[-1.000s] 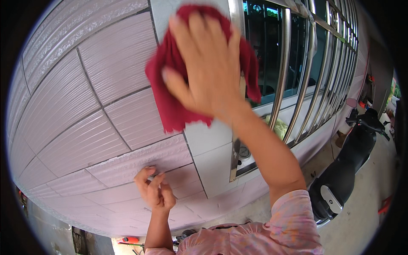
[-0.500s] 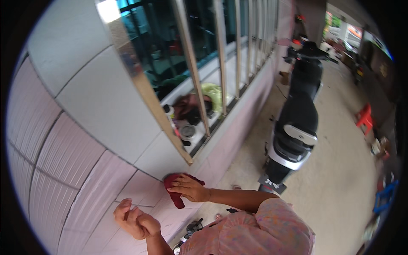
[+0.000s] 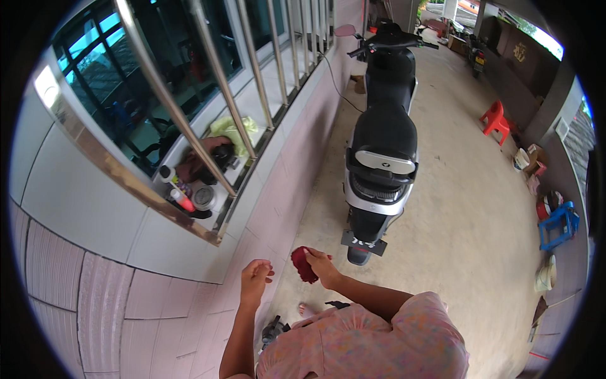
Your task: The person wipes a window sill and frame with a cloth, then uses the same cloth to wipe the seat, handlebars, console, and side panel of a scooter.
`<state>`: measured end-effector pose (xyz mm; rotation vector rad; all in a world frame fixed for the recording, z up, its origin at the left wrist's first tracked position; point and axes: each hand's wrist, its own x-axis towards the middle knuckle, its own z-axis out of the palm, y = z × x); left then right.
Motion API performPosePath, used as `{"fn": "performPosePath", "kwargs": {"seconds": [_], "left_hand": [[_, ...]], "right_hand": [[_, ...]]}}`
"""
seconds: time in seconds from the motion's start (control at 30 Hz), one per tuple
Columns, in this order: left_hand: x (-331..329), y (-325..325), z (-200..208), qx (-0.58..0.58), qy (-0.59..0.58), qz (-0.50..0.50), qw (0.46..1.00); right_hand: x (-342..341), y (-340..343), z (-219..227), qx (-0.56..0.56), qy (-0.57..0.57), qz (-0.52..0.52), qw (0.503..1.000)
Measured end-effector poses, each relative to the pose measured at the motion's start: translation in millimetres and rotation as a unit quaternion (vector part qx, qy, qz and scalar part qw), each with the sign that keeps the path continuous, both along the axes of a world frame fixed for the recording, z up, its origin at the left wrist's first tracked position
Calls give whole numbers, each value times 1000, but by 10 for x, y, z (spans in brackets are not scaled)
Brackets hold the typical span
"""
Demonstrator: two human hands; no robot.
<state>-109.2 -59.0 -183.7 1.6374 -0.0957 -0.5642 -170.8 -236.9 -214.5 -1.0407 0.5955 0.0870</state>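
Observation:
A dark red cloth [image 3: 303,265] is bunched in my right hand [image 3: 324,268], thumb on top, held out over the floor and away from the wall. To its left, my left hand [image 3: 255,279] is raised near the pink tiled wall [image 3: 189,341]. Its fingers are loosely bent and slightly apart, with nothing visible in them. A small gap separates the two hands, and neither seems to touch the wall.
A black and silver scooter [image 3: 382,139] stands ahead beside the wall. Metal window bars [image 3: 218,69] rise on the left, with bottles [image 3: 182,199] and a round tin [image 3: 204,198] on the sill. A red stool [image 3: 496,122] and blue stool [image 3: 558,226] line the right.
My right hand has come off the wall with the cloth and moved right over the floor. The left hand has moved right, closer to it. The view has swung toward the scooter.

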Motion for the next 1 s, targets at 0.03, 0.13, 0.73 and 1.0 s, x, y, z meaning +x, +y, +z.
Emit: {"fn": "performPosePath", "kwargs": {"seconds": [0.03,0.13,0.73,1.0], "left_hand": [[-69,-152,-73,-29,29,8,999],[-241,-614,-285,-98,107,32,989],[-1402,-3116,-761,-454,466,54,757],[-472,-3600,14,-460,190,106,861]], "right_hand": [[-38,-66,-10,2,4,-6,1000],[-167,-288,-84,-35,-59,35,997],[-1336,-2606,240,-626,-251,79,734],[-2011,-3391,-414,-540,-98,-27,836]]}}
